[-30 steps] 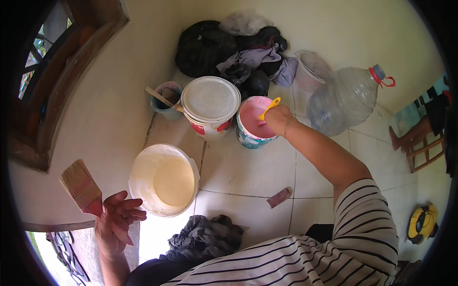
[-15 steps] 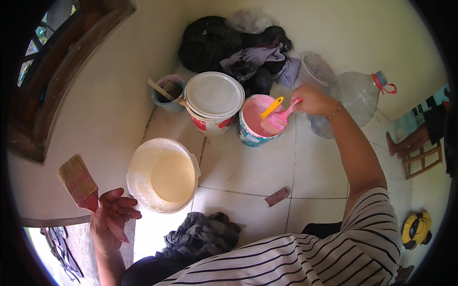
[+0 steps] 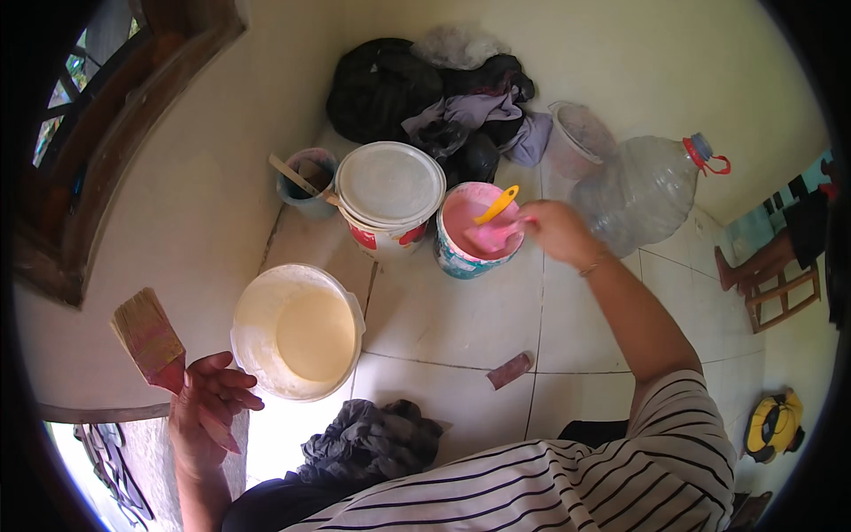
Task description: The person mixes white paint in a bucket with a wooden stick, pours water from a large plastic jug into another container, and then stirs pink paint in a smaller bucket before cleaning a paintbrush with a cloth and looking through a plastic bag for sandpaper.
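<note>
My left hand (image 3: 211, 403) grips a wide paintbrush (image 3: 149, 335) by its red handle, bristles upward, near the wall at the left. A pink-coated paintbrush (image 3: 496, 235) is in my right hand (image 3: 560, 232), its handle pinched in the closed fingers. Its head is inside the pail of pink paint (image 3: 470, 262), and the bristle ends are hard to make out. Another tool with a yellow handle (image 3: 498, 204) leans in that pail. A white tub of cream-coloured paint (image 3: 341, 377) sits on the floor between my hands.
A lidded paint pail (image 3: 390, 182) and a small bucket with a stick (image 3: 306, 199) stand left of the pink paint. Behind are black bags and cloths (image 3: 381, 89); to the right, a large clear bottle (image 3: 643, 191). A reddish block (image 3: 510, 371) lies on the tiles. Someone's leg (image 3: 758, 257) shows far right.
My right hand has moved down and left, bringing the pink-coated paintbrush lower into the pail. My left hand and its paintbrush stay almost still. The view has shifted slightly.
</note>
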Demonstrator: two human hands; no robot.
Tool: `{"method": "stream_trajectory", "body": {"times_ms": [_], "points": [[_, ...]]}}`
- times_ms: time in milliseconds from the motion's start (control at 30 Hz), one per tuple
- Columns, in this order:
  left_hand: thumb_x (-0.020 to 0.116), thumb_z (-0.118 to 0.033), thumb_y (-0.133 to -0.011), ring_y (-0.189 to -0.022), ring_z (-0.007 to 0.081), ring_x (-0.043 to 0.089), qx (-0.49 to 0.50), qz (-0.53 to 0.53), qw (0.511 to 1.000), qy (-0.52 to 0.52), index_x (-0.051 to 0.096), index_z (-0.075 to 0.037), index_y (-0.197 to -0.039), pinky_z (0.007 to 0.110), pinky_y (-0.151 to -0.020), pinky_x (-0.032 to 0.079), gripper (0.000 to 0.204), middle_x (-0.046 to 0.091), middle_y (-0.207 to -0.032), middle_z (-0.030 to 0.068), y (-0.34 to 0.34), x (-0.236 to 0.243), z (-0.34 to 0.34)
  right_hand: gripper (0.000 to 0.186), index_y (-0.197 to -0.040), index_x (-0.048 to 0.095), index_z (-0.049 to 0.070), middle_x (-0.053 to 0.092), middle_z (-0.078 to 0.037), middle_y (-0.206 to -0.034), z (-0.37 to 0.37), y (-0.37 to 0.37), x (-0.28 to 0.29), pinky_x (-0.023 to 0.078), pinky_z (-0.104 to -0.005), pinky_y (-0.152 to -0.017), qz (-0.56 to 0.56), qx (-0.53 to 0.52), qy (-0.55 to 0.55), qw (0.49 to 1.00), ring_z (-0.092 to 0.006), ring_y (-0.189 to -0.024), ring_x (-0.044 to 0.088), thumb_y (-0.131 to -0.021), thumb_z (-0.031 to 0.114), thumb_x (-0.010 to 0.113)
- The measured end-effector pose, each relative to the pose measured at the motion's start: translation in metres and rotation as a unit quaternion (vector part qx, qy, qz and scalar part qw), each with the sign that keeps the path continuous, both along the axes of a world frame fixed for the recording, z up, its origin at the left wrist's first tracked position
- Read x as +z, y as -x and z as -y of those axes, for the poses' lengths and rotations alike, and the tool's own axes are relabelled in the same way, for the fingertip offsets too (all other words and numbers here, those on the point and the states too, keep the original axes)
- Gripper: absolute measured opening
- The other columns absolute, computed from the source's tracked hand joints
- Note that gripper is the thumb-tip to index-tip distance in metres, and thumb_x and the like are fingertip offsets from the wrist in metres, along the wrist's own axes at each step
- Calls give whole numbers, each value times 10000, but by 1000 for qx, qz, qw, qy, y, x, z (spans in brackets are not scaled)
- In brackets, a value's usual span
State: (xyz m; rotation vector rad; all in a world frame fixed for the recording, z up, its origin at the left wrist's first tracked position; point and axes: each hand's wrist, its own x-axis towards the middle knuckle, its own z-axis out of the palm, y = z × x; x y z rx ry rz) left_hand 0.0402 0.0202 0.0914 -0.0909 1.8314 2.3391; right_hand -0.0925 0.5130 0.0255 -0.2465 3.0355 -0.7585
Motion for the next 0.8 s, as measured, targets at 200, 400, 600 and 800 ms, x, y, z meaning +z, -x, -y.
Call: {"method": "stream_trajectory", "body": {"times_ms": [200, 400, 600, 800], "points": [[384, -372, -965, -726, 301, 660, 2, 13, 1000, -14, 520, 56, -1145, 379, -684, 537, 484, 641, -914, 231, 0, -3, 0, 200, -837, 677, 56, 639, -128, -867, 18, 34, -30, 496, -394, -744, -95, -36, -307, 946, -306, -857, 607, -747, 233, 658], [372, -358, -971, -736, 311, 659, 4, 15, 1000, -20, 520, 60, -1144, 383, -695, 537, 475, 639, -916, 237, 0, 0, 3, 216, -823, 672, 36, 637, -153, -931, -3, 89, -52, 485, -401, -780, -10, -93, -219, 971, -317, -869, 608, -694, 205, 715], [359, -342, -978, -754, 321, 656, 6, 11, 1000, -15, 523, 64, -1142, 383, -719, 531, 467, 639, -907, 243, -3, 1, 13, 175, -821, 678, 38, 658, -143, -828, -24, 87, -21, 487, -378, -718, -44, -1, -102, 994, -312, -789, 622, -698, 155, 721], [359, -320, -982, -752, 318, 657, 8, 22, 999, -24, 525, 65, -1140, 380, -714, 535, 448, 639, -905, 246, 1, -5, 13, 200, -792, 687, 8, 642, -116, -652, -21, 67, 46, 478, -337, -594, 40, -145, 105, 983, -232, -648, 630, -663, 150, 743]]}}
